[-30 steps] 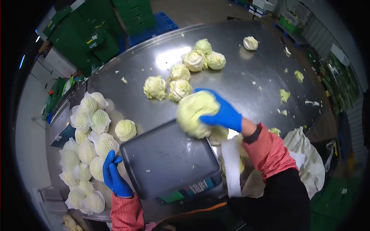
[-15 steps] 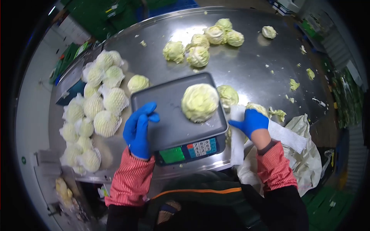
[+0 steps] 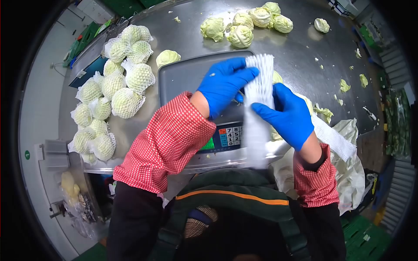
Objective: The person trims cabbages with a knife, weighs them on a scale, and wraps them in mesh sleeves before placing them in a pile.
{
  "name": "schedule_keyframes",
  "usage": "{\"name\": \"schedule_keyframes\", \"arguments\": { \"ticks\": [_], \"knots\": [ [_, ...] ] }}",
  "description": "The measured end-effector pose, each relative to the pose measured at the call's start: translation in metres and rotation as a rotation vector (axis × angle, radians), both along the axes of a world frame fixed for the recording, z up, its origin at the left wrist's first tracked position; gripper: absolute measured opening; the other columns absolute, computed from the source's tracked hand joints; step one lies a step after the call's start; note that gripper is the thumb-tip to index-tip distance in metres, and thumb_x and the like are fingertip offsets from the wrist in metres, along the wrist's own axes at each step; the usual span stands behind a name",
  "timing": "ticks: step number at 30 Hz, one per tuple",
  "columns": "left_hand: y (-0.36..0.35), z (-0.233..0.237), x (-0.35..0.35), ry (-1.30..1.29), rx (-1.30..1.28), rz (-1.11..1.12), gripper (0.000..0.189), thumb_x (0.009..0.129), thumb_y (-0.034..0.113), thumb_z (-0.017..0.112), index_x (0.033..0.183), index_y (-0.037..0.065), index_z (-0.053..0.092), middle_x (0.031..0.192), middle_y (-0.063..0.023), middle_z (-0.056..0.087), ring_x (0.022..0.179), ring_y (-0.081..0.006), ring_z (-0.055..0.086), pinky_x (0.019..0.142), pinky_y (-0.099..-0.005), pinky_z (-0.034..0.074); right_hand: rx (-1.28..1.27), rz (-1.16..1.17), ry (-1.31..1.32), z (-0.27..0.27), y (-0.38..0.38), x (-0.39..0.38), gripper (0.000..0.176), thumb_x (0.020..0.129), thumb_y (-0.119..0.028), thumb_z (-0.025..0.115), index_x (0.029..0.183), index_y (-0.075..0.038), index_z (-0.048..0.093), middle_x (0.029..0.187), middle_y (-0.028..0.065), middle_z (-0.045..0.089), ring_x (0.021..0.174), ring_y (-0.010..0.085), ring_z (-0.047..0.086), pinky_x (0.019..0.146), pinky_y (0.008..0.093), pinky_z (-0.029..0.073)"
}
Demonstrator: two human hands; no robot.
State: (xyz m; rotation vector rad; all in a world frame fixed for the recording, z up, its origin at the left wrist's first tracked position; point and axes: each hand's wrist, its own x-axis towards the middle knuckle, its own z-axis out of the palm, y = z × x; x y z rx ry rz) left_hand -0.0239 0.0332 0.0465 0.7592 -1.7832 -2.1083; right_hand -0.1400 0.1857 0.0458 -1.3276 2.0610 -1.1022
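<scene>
My left hand (image 3: 223, 85), in a blue glove, pinches the upper left edge of a white foam net sleeve (image 3: 260, 80) above the scale tray (image 3: 179, 80). From the right, my gloved right hand (image 3: 289, 114) grips the same net lower down, fingers behind it and thumb in front. The net hangs long and flat, its lower end blurred over the table edge. A green display and a keypad (image 3: 229, 137) show on the scale. My hands and the net cover the tray's right part; no cabbage can be made out there.
Netted cabbages (image 3: 113, 85) are piled at left. Bare cabbages (image 3: 240, 36) lie at the back, one (image 3: 167, 58) behind the scale, another (image 3: 321, 25) at far right. More flat nets (image 3: 333, 138) and a white plastic bag (image 3: 348, 174) are at right. Leaf scraps dot the metal table (image 3: 300, 61).
My right hand has lifted the net from the right side over to the scale. My left hand has moved right and taken hold of its edge. The tray's cabbage is out of sight.
</scene>
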Motion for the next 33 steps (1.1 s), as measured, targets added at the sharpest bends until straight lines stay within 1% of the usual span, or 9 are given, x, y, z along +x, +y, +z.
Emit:
{"name": "schedule_keyframes", "arguments": {
  "ticks": [7, 8, 11, 14, 20, 23, 28, 30, 33],
  "knots": [
    [0.010, -0.008, 0.023, 0.121, 0.483, -0.134, 0.029, 0.088, 0.022, 0.060, 0.109, 0.001, 0.059, 0.093, -0.0059, 0.065, 0.080, -0.0108, 0.062, 0.067, -0.0272, 0.050, -0.104, -0.013, -0.419, -0.009, -0.028, -0.004, 0.033, 0.081, -0.030, 0.070, 0.100, -0.004, 0.060, 0.078, 0.0068, 0.062, 0.070, 0.0154, 0.058, 0.067, 0.0273, 0.048],
    [0.010, -0.028, 0.031, 0.221, 0.173, -0.143, 0.031, 0.089, 0.025, 0.058, 0.109, 0.002, 0.059, 0.095, -0.0060, 0.065, 0.080, -0.0137, 0.062, 0.067, -0.0289, 0.050, -0.135, -0.073, -0.387, -0.021, -0.027, 0.003, 0.027, 0.083, -0.028, 0.068, 0.095, -0.004, 0.062, 0.078, 0.0076, 0.063, 0.069, 0.0157, 0.059, 0.066, 0.0265, 0.047],
    [0.022, -0.068, 0.043, 0.248, 1.178, -0.077, 0.032, 0.095, 0.022, 0.046, 0.118, 0.001, 0.054, 0.110, -0.0100, 0.063, 0.098, -0.0197, 0.061, 0.089, -0.0333, 0.047, -0.330, -0.054, 0.324, -0.039, -0.023, 0.016, 0.015, 0.079, -0.018, 0.066, 0.087, -0.005, 0.062, 0.078, 0.0108, 0.059, 0.066, 0.0255, 0.058, 0.064, 0.0329, 0.048],
    [0.030, -0.079, 0.050, 0.394, 1.354, -0.193, 0.034, 0.096, 0.025, 0.043, 0.117, 0.002, 0.055, 0.113, -0.0117, 0.062, 0.099, -0.0232, 0.060, 0.091, -0.0354, 0.046, -0.539, 0.066, 0.735, -0.028, -0.022, 0.017, 0.013, 0.077, -0.014, 0.065, 0.086, -0.006, 0.061, 0.079, 0.0132, 0.057, 0.067, 0.0284, 0.058, 0.063, 0.0352, 0.047],
    [0.048, -0.039, 0.043, 0.284, 0.993, 0.400, 0.033, 0.096, 0.033, 0.043, 0.100, 0.004, 0.059, 0.090, -0.0115, 0.063, 0.084, -0.0246, 0.061, 0.082, -0.0392, 0.048, 0.134, 0.145, -1.175, -0.024, -0.012, 0.040, 0.026, 0.084, -0.016, 0.067, 0.106, -0.002, 0.061, 0.106, 0.0056, 0.063, 0.098, 0.0179, 0.058, 0.085, 0.0338, 0.046],
    [0.026, -0.089, 0.061, 0.701, 1.277, -0.043, 0.031, 0.094, 0.031, 0.048, 0.097, 0.004, 0.061, 0.088, -0.0121, 0.064, 0.081, -0.0242, 0.062, 0.082, -0.0376, 0.049, 0.360, 0.541, -0.949, -0.036, 0.002, 0.030, 0.040, 0.084, -0.018, 0.069, 0.118, -0.002, 0.058, 0.114, 0.0036, 0.061, 0.102, 0.0120, 0.055, 0.089, 0.0295, 0.046],
    [0.042, -0.081, 0.091, 0.221, 0.753, -0.228, 0.047, 0.093, 0.016, 0.054, 0.135, 0.002, 0.040, 0.131, -0.0132, 0.051, 0.115, -0.0199, 0.054, 0.097, -0.0341, 0.044, 0.054, 0.240, -1.379, -0.032, 0.019, -0.030, 0.032, 0.079, -0.005, 0.063, 0.110, 0.001, 0.059, 0.098, 0.0053, 0.064, 0.090, 0.0114, 0.060, 0.082, 0.0242, 0.048],
    [0.023, -0.067, 0.075, -0.176, 0.064, -0.388, 0.043, 0.085, 0.021, 0.066, 0.121, 0.003, 0.053, 0.112, -0.0124, 0.061, 0.098, -0.0172, 0.058, 0.086, -0.0304, 0.046, 0.024, 0.284, -1.014, -0.037, 0.016, -0.051, 0.026, 0.081, -0.005, 0.060, 0.107, 0.000, 0.060, 0.089, 0.0031, 0.064, 0.082, 0.0090, 0.060, 0.074, 0.0215, 0.048],
    [-0.014, -0.049, 0.051, -0.519, -0.405, 0.162, 0.034, 0.085, 0.025, 0.066, 0.110, 0.004, 0.057, 0.106, -0.0189, 0.063, 0.099, -0.0193, 0.060, 0.084, -0.0319, 0.046, 0.037, -0.175, -0.769, -0.062, -0.012, -0.066, 0.024, 0.085, -0.008, 0.058, 0.108, 0.000, 0.059, 0.088, 0.0030, 0.064, 0.081, 0.0084, 0.059, 0.072, 0.0216, 0.047]
  ]
}}
